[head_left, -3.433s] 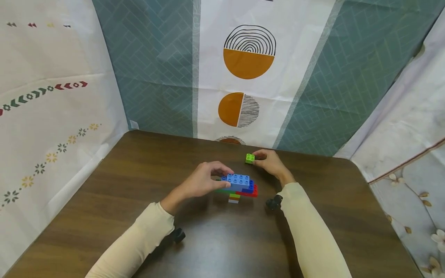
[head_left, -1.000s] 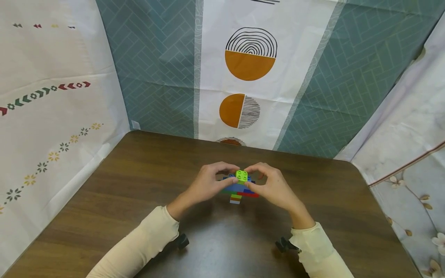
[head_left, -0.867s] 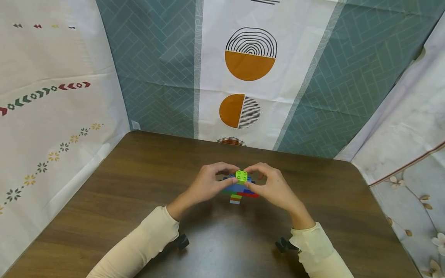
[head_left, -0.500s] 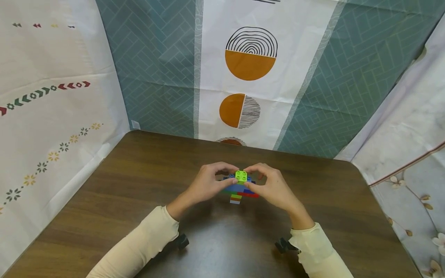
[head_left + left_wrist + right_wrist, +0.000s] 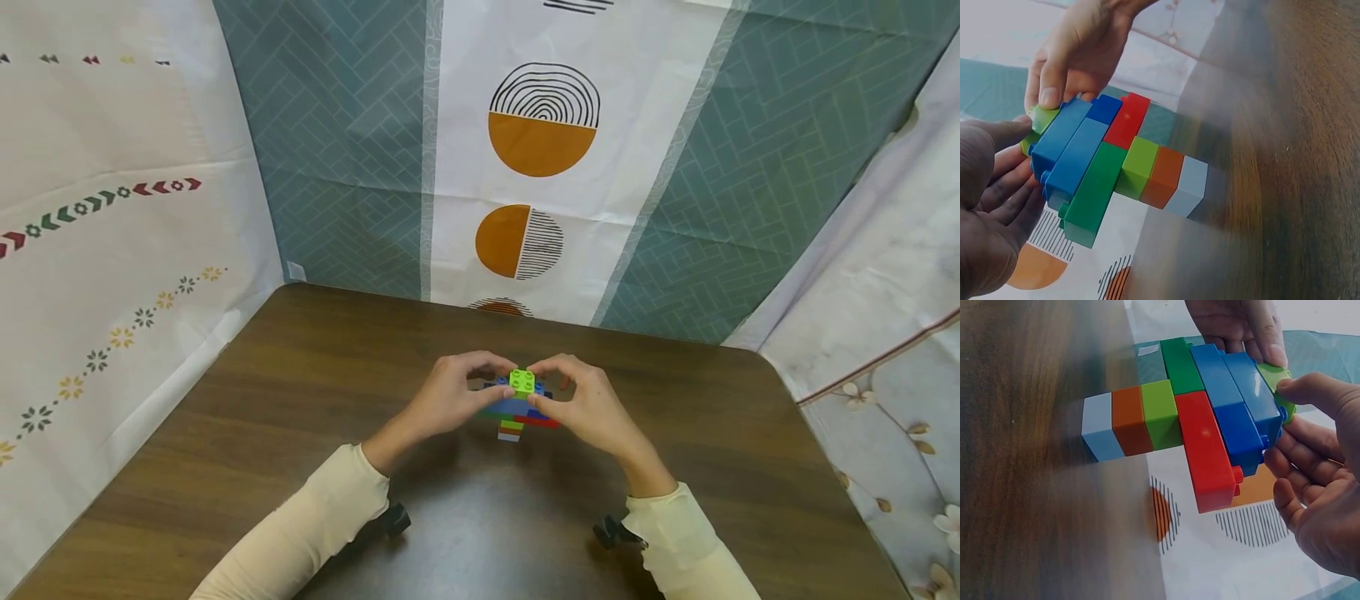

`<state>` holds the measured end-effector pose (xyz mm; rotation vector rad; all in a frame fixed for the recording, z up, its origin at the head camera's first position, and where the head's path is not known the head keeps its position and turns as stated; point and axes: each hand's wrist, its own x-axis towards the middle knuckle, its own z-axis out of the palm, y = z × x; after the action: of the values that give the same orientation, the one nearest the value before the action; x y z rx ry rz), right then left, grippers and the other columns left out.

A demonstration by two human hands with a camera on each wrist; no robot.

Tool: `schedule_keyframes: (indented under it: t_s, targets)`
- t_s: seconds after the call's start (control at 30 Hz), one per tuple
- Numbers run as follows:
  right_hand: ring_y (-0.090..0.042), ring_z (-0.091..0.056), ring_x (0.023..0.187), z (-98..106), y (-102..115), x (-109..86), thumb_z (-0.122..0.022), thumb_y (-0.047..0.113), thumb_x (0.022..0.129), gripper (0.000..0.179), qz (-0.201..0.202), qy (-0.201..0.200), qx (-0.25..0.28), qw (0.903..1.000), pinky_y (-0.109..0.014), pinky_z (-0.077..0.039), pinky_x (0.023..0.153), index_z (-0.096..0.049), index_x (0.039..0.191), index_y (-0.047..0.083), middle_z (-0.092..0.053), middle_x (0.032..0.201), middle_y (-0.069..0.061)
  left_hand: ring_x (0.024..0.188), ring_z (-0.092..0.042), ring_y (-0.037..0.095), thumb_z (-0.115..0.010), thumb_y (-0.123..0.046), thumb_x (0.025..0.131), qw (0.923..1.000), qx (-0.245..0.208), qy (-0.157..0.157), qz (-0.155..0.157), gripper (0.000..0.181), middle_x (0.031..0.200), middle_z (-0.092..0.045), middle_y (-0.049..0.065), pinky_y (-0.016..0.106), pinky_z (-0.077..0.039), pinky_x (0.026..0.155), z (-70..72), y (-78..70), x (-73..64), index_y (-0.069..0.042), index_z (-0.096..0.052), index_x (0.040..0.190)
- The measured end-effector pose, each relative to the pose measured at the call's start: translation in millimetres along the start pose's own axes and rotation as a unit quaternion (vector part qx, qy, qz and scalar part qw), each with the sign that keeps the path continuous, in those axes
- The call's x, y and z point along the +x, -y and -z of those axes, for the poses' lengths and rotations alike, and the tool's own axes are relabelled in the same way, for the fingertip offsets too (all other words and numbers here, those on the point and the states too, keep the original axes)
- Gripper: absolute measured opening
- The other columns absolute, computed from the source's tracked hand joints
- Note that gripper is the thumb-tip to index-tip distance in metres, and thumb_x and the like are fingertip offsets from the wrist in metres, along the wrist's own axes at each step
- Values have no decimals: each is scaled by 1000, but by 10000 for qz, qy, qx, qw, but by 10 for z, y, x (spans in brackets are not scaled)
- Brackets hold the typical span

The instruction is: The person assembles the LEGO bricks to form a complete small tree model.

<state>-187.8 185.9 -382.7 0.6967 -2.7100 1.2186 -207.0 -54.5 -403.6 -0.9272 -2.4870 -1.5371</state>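
Note:
A structure of toy building bricks stands upright on the table. Its narrow stem has a white brick, an orange brick and a lime brick. Above the stem lie a long green brick and a red brick. Light blue and dark blue bricks are stacked over those. At the very top sits a small lime green brick. My left hand pinches it from the left between thumb and fingers. From the right, my right hand pinches the same brick.
The brown wooden table extends around the structure. Patterned cloths hang behind it and at both sides, the teal and white one along the back edge. Black devices sit at both wrists, under the sleeves.
My right hand has brought the small lime green brick from the back of the table onto the top of the structure. My left hand now holds it too. Over the last second both stay nearly still.

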Motion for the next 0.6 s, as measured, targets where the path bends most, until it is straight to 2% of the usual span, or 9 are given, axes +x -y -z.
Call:
schedule_keyframes:
  t_s: [0.13, 0.33, 0.43, 0.6]
  targets:
    - [-20, -54, 96, 6, 9, -2, -83, 24, 89, 31, 6, -7, -4, 10000, -43, -51, 81, -73, 118, 20, -72, 114, 4, 105, -72, 18, -80, -20, 91, 10000, 20, -13, -24, 31, 116, -76, 2, 35, -59, 99, -4, -13, 5, -12, -73, 120]
    - [-23, -54, 97, 5, 3, 17, -83, 26, 88, 31, -55, 1, -33, 10000, -36, -50, 79, -73, 117, 22, -72, 113, 4, 102, -72, 16, -80, -20, 91, 9999, -124, -47, 9, 29, 115, -76, 2, 41, -60, 96, 3, -12, -3, -12, -74, 119]
    - [-24, -56, 99, -17, -28, 16, -83, 29, 89, 32, -38, -8, -1, 10000, -39, -49, 81, -73, 118, 23, -73, 115, 5, 101, -71, 16, -80, -19, 91, 9996, -276, -59, 47, 29, 115, -76, 2, 44, -61, 95, -5, -7, -15, -12, -74, 119]
    - [-23, -60, 99, -65, -107, 6, -83, 29, 89, 33, -14, -139, 195, 9997, -41, -50, 85, -73, 119, 23, -73, 113, 6, 99, -70, 15, -79, -20, 92, 9994, -293, -100, 121, 32, 116, -76, 2, 42, -61, 96, -29, 11, -21, -12, -73, 122]
